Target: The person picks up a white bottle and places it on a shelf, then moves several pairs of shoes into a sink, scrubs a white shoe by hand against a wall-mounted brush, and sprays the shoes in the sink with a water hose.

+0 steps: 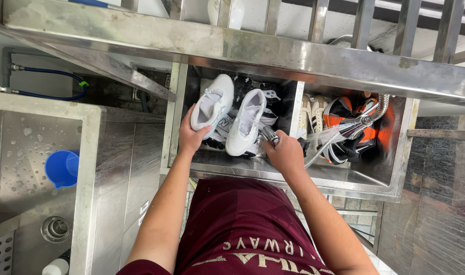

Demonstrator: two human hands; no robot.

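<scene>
My left hand [190, 135] grips the heel of a white sneaker [213, 103], tilted over the left compartment of a steel sink [344, 184]. A second white sneaker [246, 122] lies beside it on top of dark shoes. My right hand [284, 152] is closed on a metal spray nozzle [269, 135] just right of that sneaker. A flexible metal hose [380, 108] curves down into the right compartment, and water streams over orange, black and white shoes [348, 127] there.
A steel shelf [253, 51] with railing spans above the sink. At left is another steel basin [89, 153] with water drops, a blue cup [62, 167], a drain [55, 228] and a blue hose [54, 84]. Pale sneakers [311, 113] stand in the right compartment.
</scene>
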